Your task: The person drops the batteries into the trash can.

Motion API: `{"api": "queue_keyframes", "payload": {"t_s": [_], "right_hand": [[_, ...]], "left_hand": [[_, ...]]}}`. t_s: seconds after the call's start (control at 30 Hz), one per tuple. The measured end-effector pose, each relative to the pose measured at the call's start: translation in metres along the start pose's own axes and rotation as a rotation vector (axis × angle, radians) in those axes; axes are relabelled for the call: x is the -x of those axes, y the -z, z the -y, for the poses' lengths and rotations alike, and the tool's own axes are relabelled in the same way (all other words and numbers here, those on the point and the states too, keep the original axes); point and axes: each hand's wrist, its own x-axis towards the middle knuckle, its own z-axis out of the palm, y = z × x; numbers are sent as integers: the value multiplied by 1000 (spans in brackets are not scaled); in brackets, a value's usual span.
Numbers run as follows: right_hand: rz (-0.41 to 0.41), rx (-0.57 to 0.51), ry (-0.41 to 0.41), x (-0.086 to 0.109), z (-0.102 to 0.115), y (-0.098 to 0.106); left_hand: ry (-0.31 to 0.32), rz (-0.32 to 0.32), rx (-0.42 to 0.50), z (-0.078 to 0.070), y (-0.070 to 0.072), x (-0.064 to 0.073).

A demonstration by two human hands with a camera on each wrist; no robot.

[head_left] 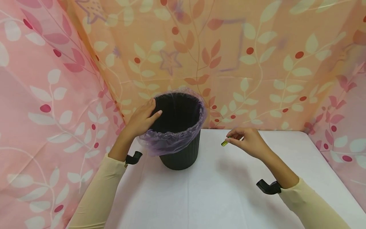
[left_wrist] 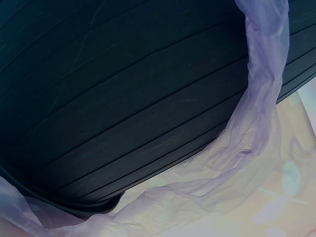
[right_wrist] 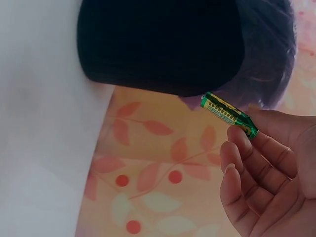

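Note:
A black ribbed trash bin (head_left: 180, 156) stands upright on a white table, lined with a thin purple plastic bag (head_left: 174, 143) folded over its rim. My left hand (head_left: 142, 118) rests at the left side of the rim, thumb extended over the opening; in the left wrist view only the bin's ribbed wall (left_wrist: 148, 108) and the crumpled bag (left_wrist: 261, 74) show. To the right of the bin, above the table, my right hand (head_left: 246, 140) pinches a small green and yellow battery (right_wrist: 228, 113) between thumb and fingers. The battery's one end sticks out toward the bin.
The white table (head_left: 217, 197) reaches back to an orange floral cloth (head_left: 257, 79). Pink floral cloths hang on the left (head_left: 43, 105) and right. Dark curved wrist mounts (head_left: 268, 187) sit at both sleeve cuffs.

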Motion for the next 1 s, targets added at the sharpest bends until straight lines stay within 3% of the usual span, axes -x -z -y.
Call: {"api": "queue_keyframes", "payload": {"t_s": [1.0], "right_hand": [[-61,-150,147,-36,87,19]], "left_hand": [[-4,13,8,0,1,-1]]}}
